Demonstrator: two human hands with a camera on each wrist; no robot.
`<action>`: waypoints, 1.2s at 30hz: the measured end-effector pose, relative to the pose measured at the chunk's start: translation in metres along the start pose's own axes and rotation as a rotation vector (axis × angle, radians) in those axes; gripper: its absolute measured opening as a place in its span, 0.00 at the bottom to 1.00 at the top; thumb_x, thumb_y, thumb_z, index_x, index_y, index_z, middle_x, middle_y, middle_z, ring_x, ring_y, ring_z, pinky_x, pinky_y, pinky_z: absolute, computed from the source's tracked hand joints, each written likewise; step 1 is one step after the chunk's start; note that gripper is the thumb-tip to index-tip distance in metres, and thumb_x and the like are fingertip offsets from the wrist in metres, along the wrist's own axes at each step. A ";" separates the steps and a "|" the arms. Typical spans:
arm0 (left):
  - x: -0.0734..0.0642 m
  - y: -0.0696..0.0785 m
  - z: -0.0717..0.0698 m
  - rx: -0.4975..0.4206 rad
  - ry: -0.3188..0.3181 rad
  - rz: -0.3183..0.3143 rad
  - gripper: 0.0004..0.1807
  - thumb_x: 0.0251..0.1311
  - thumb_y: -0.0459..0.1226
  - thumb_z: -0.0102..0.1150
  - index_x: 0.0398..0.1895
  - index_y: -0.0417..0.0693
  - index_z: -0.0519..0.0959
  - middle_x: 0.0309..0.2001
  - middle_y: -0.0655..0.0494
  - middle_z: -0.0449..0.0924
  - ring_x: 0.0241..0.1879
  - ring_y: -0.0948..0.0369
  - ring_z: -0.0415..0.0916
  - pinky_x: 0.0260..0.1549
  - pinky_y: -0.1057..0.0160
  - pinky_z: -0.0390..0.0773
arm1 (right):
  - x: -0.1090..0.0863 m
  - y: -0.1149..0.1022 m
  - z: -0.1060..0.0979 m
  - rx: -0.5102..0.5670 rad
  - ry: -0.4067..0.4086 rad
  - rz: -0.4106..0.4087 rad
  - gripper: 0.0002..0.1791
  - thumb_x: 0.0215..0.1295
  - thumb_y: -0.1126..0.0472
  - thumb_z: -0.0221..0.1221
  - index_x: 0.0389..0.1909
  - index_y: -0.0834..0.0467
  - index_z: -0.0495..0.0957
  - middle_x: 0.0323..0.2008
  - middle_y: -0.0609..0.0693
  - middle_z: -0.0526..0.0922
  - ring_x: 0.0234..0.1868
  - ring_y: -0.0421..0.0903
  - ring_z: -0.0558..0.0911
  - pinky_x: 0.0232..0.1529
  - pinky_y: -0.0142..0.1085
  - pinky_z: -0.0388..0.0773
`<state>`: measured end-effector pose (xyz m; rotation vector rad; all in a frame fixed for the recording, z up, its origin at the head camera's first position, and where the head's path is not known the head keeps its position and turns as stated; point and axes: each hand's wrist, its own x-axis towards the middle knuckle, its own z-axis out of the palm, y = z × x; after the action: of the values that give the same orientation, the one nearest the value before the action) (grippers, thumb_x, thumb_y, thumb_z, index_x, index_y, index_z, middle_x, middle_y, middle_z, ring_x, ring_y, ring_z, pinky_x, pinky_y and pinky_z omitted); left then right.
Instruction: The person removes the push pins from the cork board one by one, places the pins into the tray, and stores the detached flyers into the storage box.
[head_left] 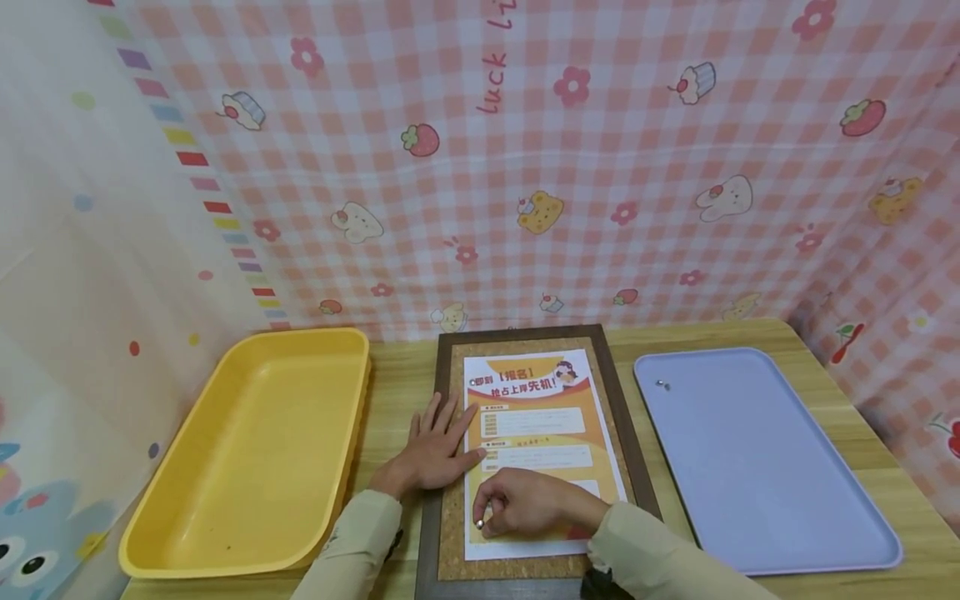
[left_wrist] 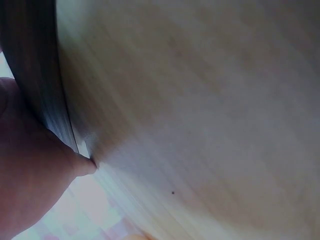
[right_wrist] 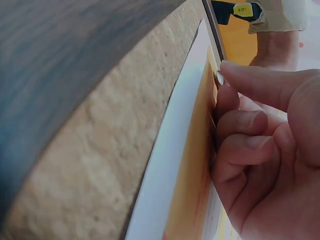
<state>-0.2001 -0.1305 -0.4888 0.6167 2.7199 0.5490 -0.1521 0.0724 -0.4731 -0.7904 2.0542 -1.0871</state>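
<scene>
A printed orange and white poster [head_left: 536,500] lies on a cork board [head_left: 452,550] with a dark wooden frame [head_left: 637,467]. My left hand [head_left: 438,450] rests with fingers spread over the board's left side, its fingertips reaching onto the paper. In the left wrist view, part of that hand [left_wrist: 40,165] appears beside the dark frame. With thumb and index finger, my right hand [head_left: 525,504] pinches a silver thumbtack [head_left: 480,524] at the poster's lower left. The right wrist view shows the shiny tack [right_wrist: 220,77] between those fingertips, close to the paper. A small round tack head [head_left: 472,382] shows at the poster's upper left.
To the left stands a deep yellow tray [head_left: 247,467]. A shallow lavender tray [head_left: 772,467] lies at the right, with a few small silver tacks [head_left: 662,384] near its upper left corner. Behind the wooden table [head_left: 397,367] hangs a pink checked curtain [head_left: 480,167].
</scene>
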 end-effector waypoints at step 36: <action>0.005 -0.009 0.010 -0.019 0.024 0.001 0.50 0.68 0.61 0.47 0.81 0.45 0.39 0.80 0.47 0.32 0.78 0.47 0.21 0.70 0.34 0.30 | -0.001 -0.005 0.005 0.046 0.095 0.040 0.05 0.64 0.67 0.63 0.28 0.57 0.84 0.11 0.42 0.69 0.13 0.35 0.62 0.20 0.28 0.62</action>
<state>-0.2036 -0.1328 -0.5023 0.6104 2.7336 0.5854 -0.1464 0.0688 -0.4708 -0.6835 2.1071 -1.1652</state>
